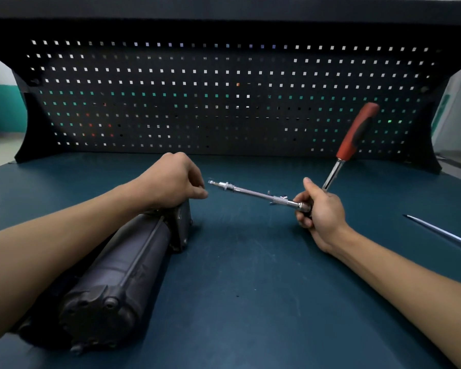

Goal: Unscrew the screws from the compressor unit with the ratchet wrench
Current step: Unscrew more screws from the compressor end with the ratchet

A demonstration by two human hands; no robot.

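- Where the dark, cylindrical compressor unit (123, 267) lies on its side, it takes up the left part of the blue-green bench top (250, 288). One bolted end cap is nearest the camera and the other end points away toward the middle of the bench.
- The left forearm runs along the top of the unit, and the left hand (171, 179) rests on its far end. The fingers are curled under and the thumb points right; whether they pinch anything cannot be told.
- The ratchet wrench (333, 174) is held off the bench, to the right of the compressor and apart from it.
- The right hand (322, 211) grips the wrench at its head, fingers wrapped round and thumb up.
- The red-and-black handle (357, 131) slants up and away to the right.
- A chrome extension bar (253, 192) sticks out from the head to the left. Its tip is just beside the left thumb and not touching it.
- A thin metal shaft (442, 233) lies on the bench at the right edge, well apart from the hands.
- A black pegboard (224, 75) stands upright along the back of the bench.
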